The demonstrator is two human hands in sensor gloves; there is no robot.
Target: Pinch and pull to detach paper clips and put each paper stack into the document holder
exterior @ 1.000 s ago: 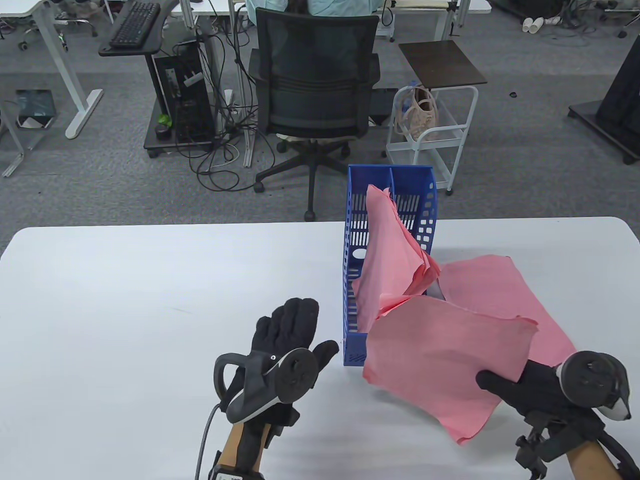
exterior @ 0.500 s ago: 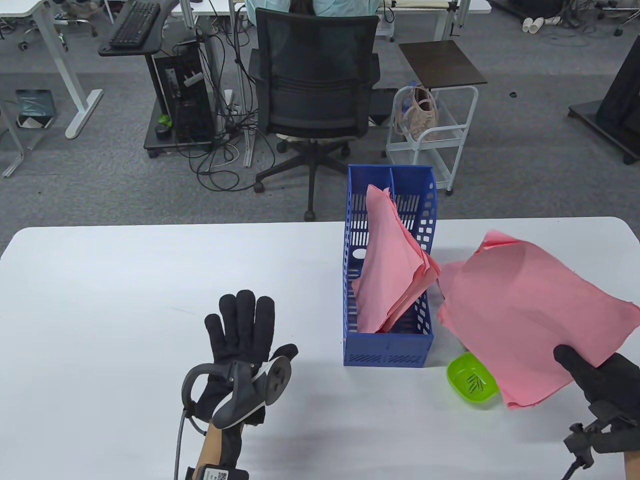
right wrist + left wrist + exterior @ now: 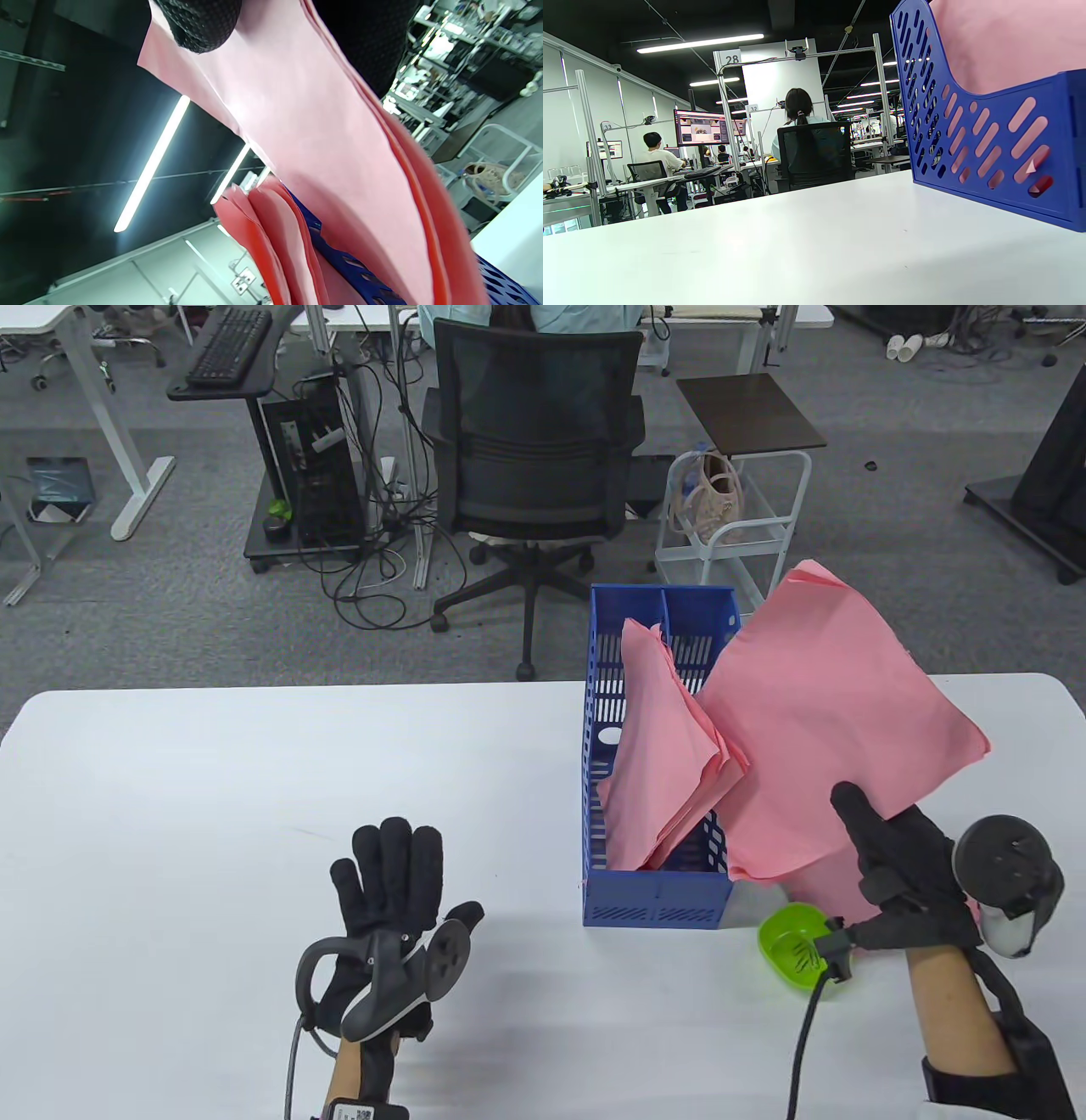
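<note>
My right hand (image 3: 891, 848) pinches a pink paper stack (image 3: 814, 729) by its lower corner, holding it upright just right of the blue document holder (image 3: 657, 895). In the right wrist view the same stack (image 3: 322, 140) runs down from my thumb (image 3: 199, 25) toward the holder (image 3: 339, 262). Earlier pink stacks (image 3: 662, 755) lean inside the holder's left compartment. My left hand (image 3: 386, 882) lies flat on the table with straight fingers, left of the holder, holding nothing. The left wrist view shows only the holder's side (image 3: 988, 140).
A small green dish (image 3: 793, 950) with paper clips sits on the table by the holder's front right corner, under my right wrist. More pink paper (image 3: 836, 891) lies beneath the raised stack. An office chair (image 3: 530, 449) stands beyond the far table edge.
My right hand has swung the pink stack from low over the table up to vertical beside the holder. My left hand drew back from the holder and settled flat.
</note>
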